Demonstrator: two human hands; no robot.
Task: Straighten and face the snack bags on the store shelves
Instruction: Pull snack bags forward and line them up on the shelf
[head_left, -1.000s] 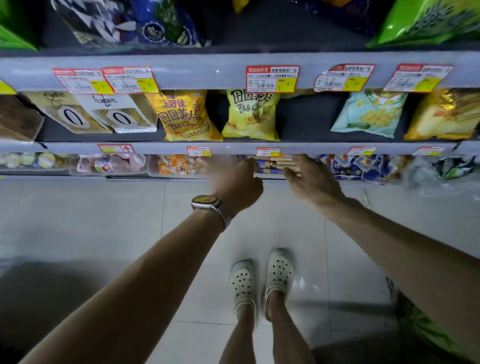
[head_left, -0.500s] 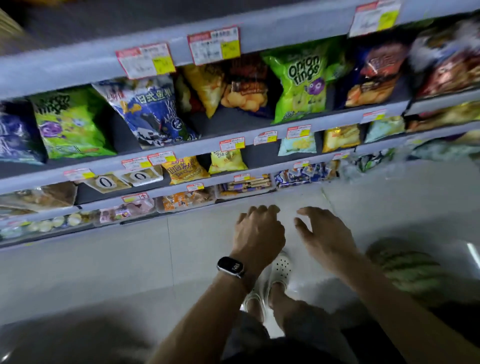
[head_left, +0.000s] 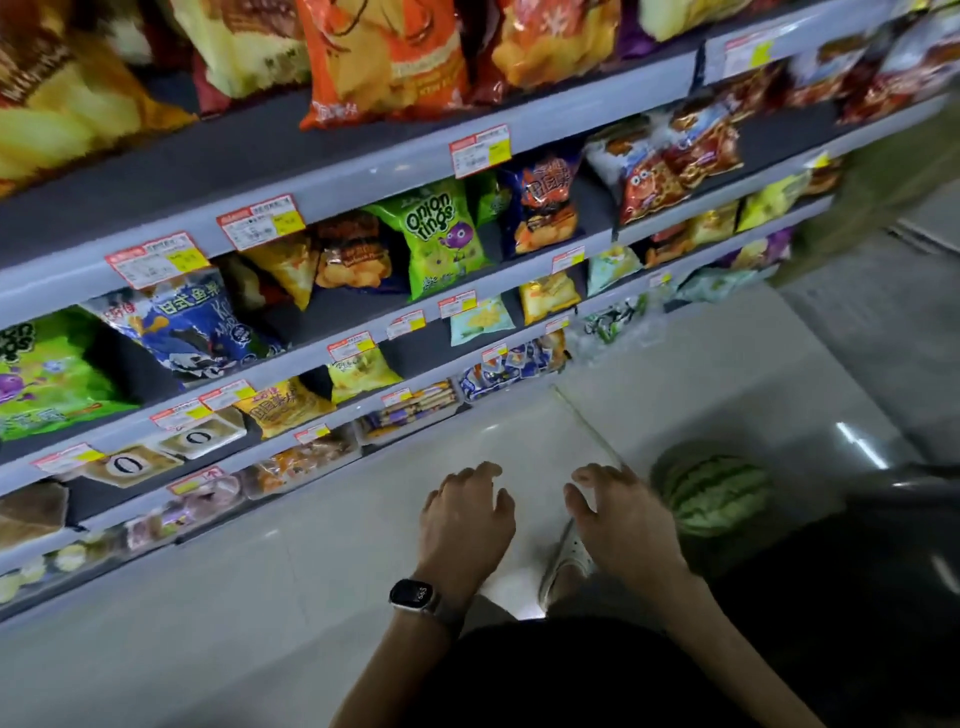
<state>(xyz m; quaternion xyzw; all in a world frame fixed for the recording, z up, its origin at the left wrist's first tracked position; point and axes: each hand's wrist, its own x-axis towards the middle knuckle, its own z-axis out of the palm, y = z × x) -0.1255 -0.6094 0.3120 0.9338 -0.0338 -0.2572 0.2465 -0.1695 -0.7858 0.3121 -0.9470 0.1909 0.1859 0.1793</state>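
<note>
Head view: on grey metal store shelves (head_left: 363, 174), one tilted blue-and-white foil snack bag (head_left: 192, 327) leans at the ledge front and might slide off if nudged; the striped green watermelon (head_left: 717, 493) near the feet is a trip risk. Both the left hand (head_left: 465, 519) and right hand (head_left: 621, 519) hover empty, loosely curled, well apart from the shelves. A green foil bag (head_left: 441, 234) reads "onion rings"; paper price tags (head_left: 478, 150) are blurred.

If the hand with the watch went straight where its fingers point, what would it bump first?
The left hand would probably meet the blue-and-white packets first, with only bare floor before them, though depth is unclear.
</note>
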